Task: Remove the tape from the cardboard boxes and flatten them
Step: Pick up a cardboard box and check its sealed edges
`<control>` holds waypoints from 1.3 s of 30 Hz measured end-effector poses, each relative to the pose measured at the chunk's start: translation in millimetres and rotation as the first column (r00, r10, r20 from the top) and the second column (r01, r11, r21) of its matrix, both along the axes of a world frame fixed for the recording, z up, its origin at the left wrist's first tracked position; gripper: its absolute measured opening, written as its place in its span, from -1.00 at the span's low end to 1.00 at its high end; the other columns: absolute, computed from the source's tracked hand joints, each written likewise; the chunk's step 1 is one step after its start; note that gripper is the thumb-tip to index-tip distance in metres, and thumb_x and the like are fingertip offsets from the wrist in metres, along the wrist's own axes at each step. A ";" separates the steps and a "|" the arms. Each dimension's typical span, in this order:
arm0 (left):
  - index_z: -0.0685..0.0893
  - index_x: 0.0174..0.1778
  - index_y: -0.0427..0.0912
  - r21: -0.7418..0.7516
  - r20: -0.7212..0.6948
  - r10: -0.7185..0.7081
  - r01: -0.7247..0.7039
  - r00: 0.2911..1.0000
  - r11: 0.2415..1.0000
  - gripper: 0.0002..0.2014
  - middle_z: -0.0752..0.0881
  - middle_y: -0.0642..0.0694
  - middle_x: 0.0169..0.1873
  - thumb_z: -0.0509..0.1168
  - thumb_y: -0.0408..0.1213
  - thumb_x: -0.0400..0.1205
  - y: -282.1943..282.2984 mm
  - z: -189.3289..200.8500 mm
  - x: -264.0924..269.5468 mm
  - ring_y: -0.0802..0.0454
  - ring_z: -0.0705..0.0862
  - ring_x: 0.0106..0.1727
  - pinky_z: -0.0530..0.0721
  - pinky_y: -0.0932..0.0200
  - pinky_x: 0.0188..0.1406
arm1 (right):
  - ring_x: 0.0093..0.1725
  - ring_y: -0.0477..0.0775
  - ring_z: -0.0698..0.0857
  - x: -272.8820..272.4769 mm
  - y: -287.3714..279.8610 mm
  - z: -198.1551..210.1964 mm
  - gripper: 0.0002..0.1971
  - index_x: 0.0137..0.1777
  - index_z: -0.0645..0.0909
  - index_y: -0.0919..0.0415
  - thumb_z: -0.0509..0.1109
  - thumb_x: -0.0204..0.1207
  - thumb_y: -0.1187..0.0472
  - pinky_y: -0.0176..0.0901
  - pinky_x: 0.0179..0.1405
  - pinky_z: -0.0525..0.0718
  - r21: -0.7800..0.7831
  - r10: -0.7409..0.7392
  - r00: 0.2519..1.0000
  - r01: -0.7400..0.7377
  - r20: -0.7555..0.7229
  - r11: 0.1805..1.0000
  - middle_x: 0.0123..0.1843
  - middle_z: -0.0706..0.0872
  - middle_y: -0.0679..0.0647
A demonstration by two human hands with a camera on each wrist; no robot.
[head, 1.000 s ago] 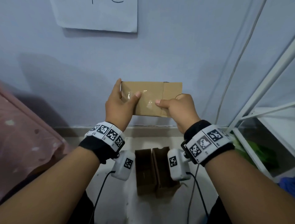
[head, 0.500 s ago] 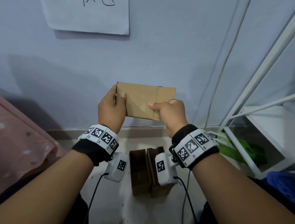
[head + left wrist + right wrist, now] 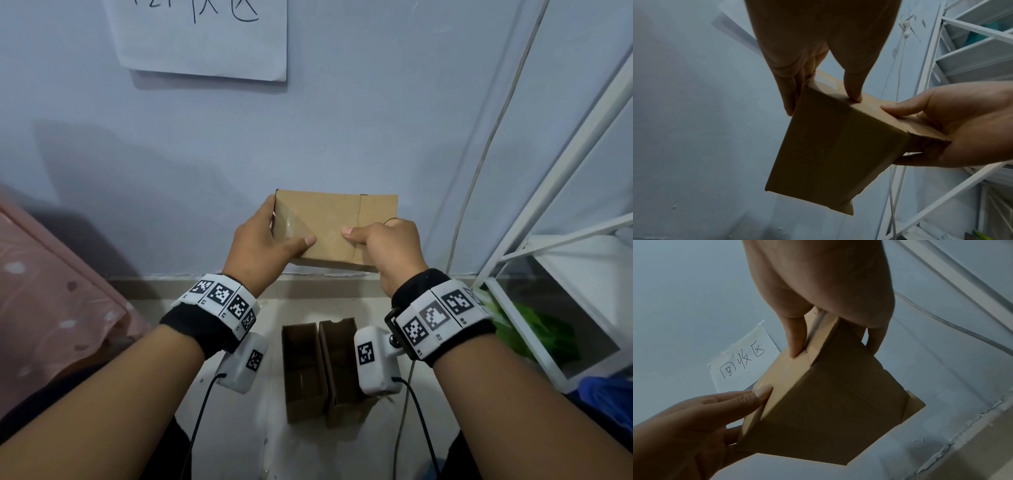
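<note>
I hold a small brown cardboard box (image 3: 329,222) up in front of the wall with both hands. My left hand (image 3: 263,243) grips its left end, thumb pressed on the near face over shiny clear tape (image 3: 291,226), fingers behind. My right hand (image 3: 387,246) grips the right end, thumb beside the flap seam. The left wrist view shows the box (image 3: 828,146) from below with my left thumb on its top edge. In the right wrist view the box (image 3: 834,399) is pinched between thumb and fingers. Two more open cardboard boxes (image 3: 322,370) stand on the floor below.
A white paper sign (image 3: 205,37) with handwriting is taped to the blue wall. A white metal rack (image 3: 565,240) stands at the right with a green item (image 3: 537,329) under it. A white cable (image 3: 486,147) runs down the wall. Pink cloth (image 3: 44,294) lies at the left.
The box has turned slightly in my hands and my left thumb has come back onto the taped near face. The head view has tilted up a little.
</note>
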State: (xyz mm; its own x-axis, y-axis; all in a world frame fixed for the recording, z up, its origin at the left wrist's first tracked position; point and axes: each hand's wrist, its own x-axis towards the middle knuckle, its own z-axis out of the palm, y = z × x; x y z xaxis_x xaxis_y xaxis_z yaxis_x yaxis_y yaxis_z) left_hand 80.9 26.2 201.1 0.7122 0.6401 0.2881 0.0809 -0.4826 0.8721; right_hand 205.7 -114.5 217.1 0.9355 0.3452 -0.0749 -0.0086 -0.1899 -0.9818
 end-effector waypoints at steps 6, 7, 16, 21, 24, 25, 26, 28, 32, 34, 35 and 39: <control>0.50 0.56 0.09 0.015 0.029 0.014 -0.015 0.999 1.000 -0.46 0.71 0.16 0.23 0.41 -0.17 0.64 5.8 -2.8 -0.2 0.05 0.74 0.20 0.74 -0.05 0.27 | -0.13 0.13 0.72 2.8 -2.2 -1.5 -0.52 -0.26 0.36 0.16 0.71 0.30 0.22 0.09 0.07 0.68 0.027 0.011 1.000 -0.011 -0.001 1.000 -0.27 0.58 0.16; 0.48 0.59 0.08 0.018 0.021 0.021 -0.022 1.000 1.000 -0.46 0.69 0.15 0.25 0.38 -0.20 0.67 6.0 -2.5 -0.3 0.04 0.74 0.22 0.73 -0.04 0.29 | -0.16 0.12 0.69 3.3 -2.6 -2.0 -0.51 -0.27 0.34 0.16 0.71 0.31 0.22 0.05 0.00 0.66 0.032 0.014 1.000 -0.014 -0.001 0.999 -0.28 0.54 0.13; 0.38 0.63 0.14 0.090 -0.039 -0.023 0.027 0.999 0.996 -0.46 0.69 0.03 0.30 0.26 -0.11 0.69 12.8 -7.9 -2.2 0.01 0.73 0.25 0.73 -0.12 0.28 | -0.16 0.15 0.63 3.9 -4.3 -1.5 -0.46 -0.32 0.27 0.11 0.71 0.31 0.19 -0.02 -0.13 0.58 0.020 0.012 1.000 -0.012 0.019 1.000 -0.24 0.45 0.13; 0.40 0.65 0.07 0.095 -0.027 -0.009 0.012 1.000 0.995 -0.55 0.70 0.05 0.31 0.14 -0.21 0.80 13.4 -7.0 -2.9 0.05 0.69 0.30 0.66 0.10 0.30 | -0.21 0.13 0.57 2.0 -5.5 0.6 -0.44 -0.36 0.24 0.11 0.70 0.33 0.21 0.00 -0.09 0.57 0.006 0.006 1.000 -0.006 0.027 1.000 -0.32 0.39 0.11; 0.47 0.58 0.11 0.086 -0.005 -0.019 0.019 1.000 0.996 -0.53 0.73 0.14 0.21 0.29 -0.01 0.73 9.7 -4.0 -4.7 0.13 0.74 0.17 0.71 0.16 0.15 | -0.19 0.15 0.61 0.6 -5.1 1.6 -0.49 -0.32 0.30 0.14 0.70 0.31 0.20 0.03 -0.04 0.63 -0.002 0.012 0.999 -0.012 0.029 1.000 -0.26 0.45 0.14; 0.47 0.57 0.11 0.088 0.000 -0.013 0.013 1.000 0.996 -0.47 0.72 0.16 0.20 0.38 0.02 0.67 8.4 -3.5 -5.0 0.16 0.74 0.14 0.72 0.18 0.13 | -0.19 0.17 0.63 0.2 -4.8 1.8 -0.50 -0.30 0.32 0.15 0.70 0.30 0.19 0.07 0.00 0.68 -0.009 0.015 0.999 -0.015 0.031 1.000 -0.25 0.47 0.15; 0.50 0.55 0.09 0.083 0.011 0.001 -0.002 1.000 0.997 -0.45 0.71 0.20 0.17 0.44 0.01 0.62 8.0 -4.1 -4.5 0.22 0.73 0.13 0.72 0.22 0.12 | -0.19 0.22 0.67 -0.1 -4.4 1.9 -0.53 -0.26 0.36 0.17 0.71 0.30 0.18 0.13 0.05 0.71 -0.019 0.018 0.999 -0.018 0.033 1.000 -0.24 0.50 0.15; 0.56 0.51 0.03 0.055 0.055 0.037 -0.040 0.998 0.998 -0.51 0.70 0.27 0.12 0.44 -0.09 0.64 7.9 -5.6 -3.0 0.45 0.67 0.08 0.67 0.42 0.09 | -0.17 0.26 0.73 -1.6 -5.0 3.3 -0.57 -0.17 0.43 0.19 0.70 0.31 0.19 0.10 0.04 0.72 -0.031 0.036 0.999 -0.035 0.027 0.999 -0.21 0.57 0.17; 0.67 0.43 0.01 0.080 0.092 0.114 -0.122 0.989 0.989 -0.67 0.75 0.22 0.07 0.30 -0.21 0.74 11.4 -4.7 -1.9 0.39 0.69 0.08 0.62 0.45 0.13 | -0.17 0.14 0.63 -4.9 -5.4 4.6 -0.59 -0.14 0.46 0.20 0.70 0.32 0.21 -0.05 -0.13 0.59 -0.011 0.051 0.999 -0.051 -0.002 0.999 -0.18 0.56 0.16; 0.71 0.40 -0.01 0.086 0.103 0.143 -0.152 0.984 0.985 -0.69 0.79 0.17 0.06 0.22 -0.24 0.77 13.8 -4.2 -2.6 0.22 0.72 0.11 0.64 0.32 0.18 | -0.17 0.20 0.72 -6.0 -5.0 5.1 -0.60 -0.12 0.48 0.19 0.71 0.31 0.22 0.01 -0.02 0.66 -0.013 0.056 0.998 -0.056 -0.011 0.998 -0.18 0.59 0.18; 0.72 0.39 -0.02 0.098 0.103 0.149 -0.159 0.983 0.982 -0.69 0.79 0.15 0.05 0.19 -0.25 0.79 13.8 -3.9 -3.2 0.21 0.71 0.09 0.62 0.37 0.14 | -0.17 0.19 0.76 -6.3 -5.1 5.4 -0.60 -0.10 0.49 0.18 0.71 0.31 0.23 0.02 0.00 0.68 -0.008 0.064 0.998 -0.064 -0.018 0.998 -0.17 0.61 0.18; 0.71 0.35 0.04 0.097 0.125 0.144 -0.157 0.982 0.983 -0.68 0.78 0.21 -0.01 0.10 -0.19 0.83 7.6 -3.1 -5.9 0.38 0.67 0.00 0.57 0.55 -0.03 | -0.23 0.04 0.71 -7.7 -6.5 8.6 -0.59 -0.06 0.49 0.16 0.71 0.32 0.22 0.13 0.22 0.68 0.003 0.077 0.997 -0.077 -0.025 0.997 -0.16 0.60 0.19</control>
State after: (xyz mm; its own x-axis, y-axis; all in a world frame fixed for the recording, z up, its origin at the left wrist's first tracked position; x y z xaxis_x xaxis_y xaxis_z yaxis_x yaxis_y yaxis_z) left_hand 75.0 33.8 198.0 0.5672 0.6990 0.4356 0.0600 -0.5626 0.8246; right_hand 198.0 -121.0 225.7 0.9041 0.4162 -0.0973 -0.0189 -0.1886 -0.9819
